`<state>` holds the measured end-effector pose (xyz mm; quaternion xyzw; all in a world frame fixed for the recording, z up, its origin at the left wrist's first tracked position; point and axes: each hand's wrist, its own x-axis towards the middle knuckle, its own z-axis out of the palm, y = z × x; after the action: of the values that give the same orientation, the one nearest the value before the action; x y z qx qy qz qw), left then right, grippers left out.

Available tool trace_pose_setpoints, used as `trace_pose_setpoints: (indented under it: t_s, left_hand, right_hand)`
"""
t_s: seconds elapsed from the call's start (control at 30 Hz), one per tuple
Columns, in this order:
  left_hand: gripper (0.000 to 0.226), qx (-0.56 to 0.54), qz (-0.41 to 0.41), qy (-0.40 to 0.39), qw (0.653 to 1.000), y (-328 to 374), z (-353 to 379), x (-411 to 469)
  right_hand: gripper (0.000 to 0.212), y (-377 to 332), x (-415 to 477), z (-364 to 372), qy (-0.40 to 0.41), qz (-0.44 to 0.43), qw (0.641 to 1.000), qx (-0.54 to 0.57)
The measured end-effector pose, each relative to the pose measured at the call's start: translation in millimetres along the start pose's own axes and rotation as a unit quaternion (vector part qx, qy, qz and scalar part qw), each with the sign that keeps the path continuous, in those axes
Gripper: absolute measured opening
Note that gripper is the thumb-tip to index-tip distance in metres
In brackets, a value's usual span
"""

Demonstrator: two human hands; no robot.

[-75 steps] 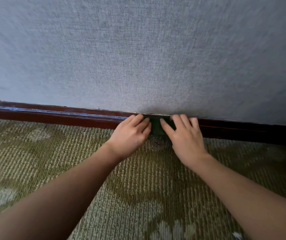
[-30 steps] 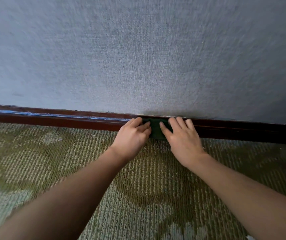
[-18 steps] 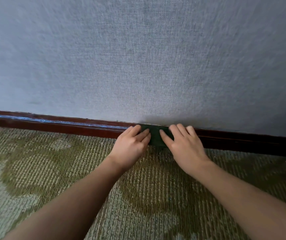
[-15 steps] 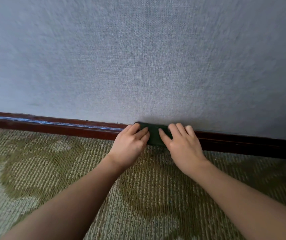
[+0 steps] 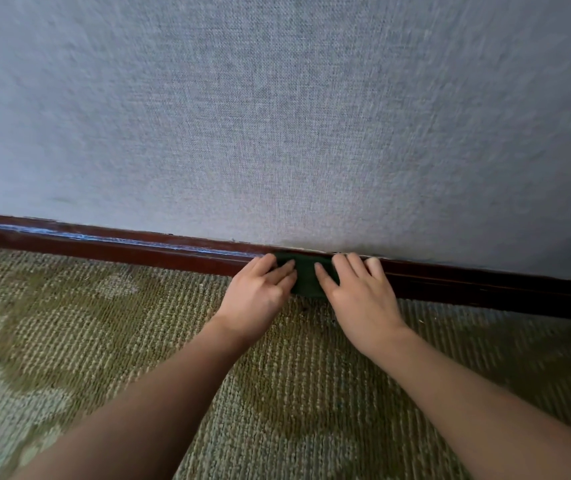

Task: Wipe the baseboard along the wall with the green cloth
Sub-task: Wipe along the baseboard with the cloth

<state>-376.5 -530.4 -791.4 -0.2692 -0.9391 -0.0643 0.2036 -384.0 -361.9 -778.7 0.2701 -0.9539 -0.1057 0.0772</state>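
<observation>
- Hands & cloth barely moved vs 2.5 s ago: same spot on the baseboard, just right of where the pale streak ends.
- Green cloth [image 5: 306, 277] lies flat against the dark brown baseboard [image 5: 138, 245], below the grey wall [image 5: 277, 133].
- L hand [image 5: 256, 292]: fingers near straight, close together, pressing the cloth's left end.
- R hand [image 5: 356, 299]: fingers straight, slightly spread, over the cloth's right end & the baseboard top; thumb on the cloth.
- Both forearms bare, over the green patterned carpet [image 5: 277, 393].
</observation>
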Motion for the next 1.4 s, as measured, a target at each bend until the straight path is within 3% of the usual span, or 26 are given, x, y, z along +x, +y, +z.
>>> trace_pose_setpoints:
  t_s: [0.1, 0.27, 0.47, 0.53, 0.6, 0.67, 0.83, 1.0, 1.27, 1.33, 1.4]
  left_hand:
    - [0.032, -0.017, -0.020, -0.017, 1.000, 0.1, -1.5, 1.8]
    - [0.029, -0.021, -0.015, -0.024, 0.999, 2.8, -9.1, 3.4]
    - [0.022, 0.007, 0.028, -0.023, 0.999, 7.0, -13.4, -3.8]
    - [0.012, 0.021, 0.035, -0.018, 0.999, 6.7, -15.7, -3.6]
    - [0.031, 0.035, 0.030, -0.014, 0.999, 6.0, -18.0, -0.1]
    - [0.035, 0.053, 0.031, -0.023, 0.998, 6.5, -20.4, 4.3]
    - [0.011, 0.055, 0.056, -0.015, 0.997, 9.7, -12.6, 16.2]
    - [0.029, 0.040, 0.065, -0.032, 0.997, 14.8, -4.0, 27.3]
    - [0.022, 0.052, 0.052, -0.046, 0.996, 3.5, -5.4, 12.8]
    - [0.005, 0.037, 0.036, -0.053, 0.997, 5.3, -8.6, 12.2]
    - [0.021, 0.027, 0.015, -0.069, 0.997, 9.3, -11.2, 14.4]
  right_hand:
    - [0.051, 1.2, 1.6, 3.4, -0.024, 0.000, 1.000, 0.019]
    - [0.043, -0.5, -0.2, -9.6, 0.029, -0.008, 0.999, -0.012]
    - [0.046, 1.8, -8.6, -7.1, -0.028, -0.029, 0.999, 0.001]
    - [0.045, 1.3, -8.9, -12.8, -0.004, -0.010, 1.000, -0.014]
    - [0.046, 0.8, -7.3, -15.6, -0.010, -0.002, 1.000, -0.014]
    - [0.048, 0.2, -6.8, -15.6, -0.008, -0.010, 1.000, -0.012]
    - [0.042, 14.1, -9.7, -8.9, 0.049, 0.011, 0.998, -0.034]
    - [0.043, 28.6, -14.1, 5.4, 0.086, -0.002, 0.996, -0.016]
    - [0.046, 10.1, -4.3, 8.1, 0.066, -0.012, 0.996, 0.052]
    - [0.047, 12.0, -1.0, 3.8, 0.061, -0.011, 0.997, 0.053]
    - [0.046, 13.4, -1.3, -3.1, 0.028, -0.018, 0.999, 0.039]
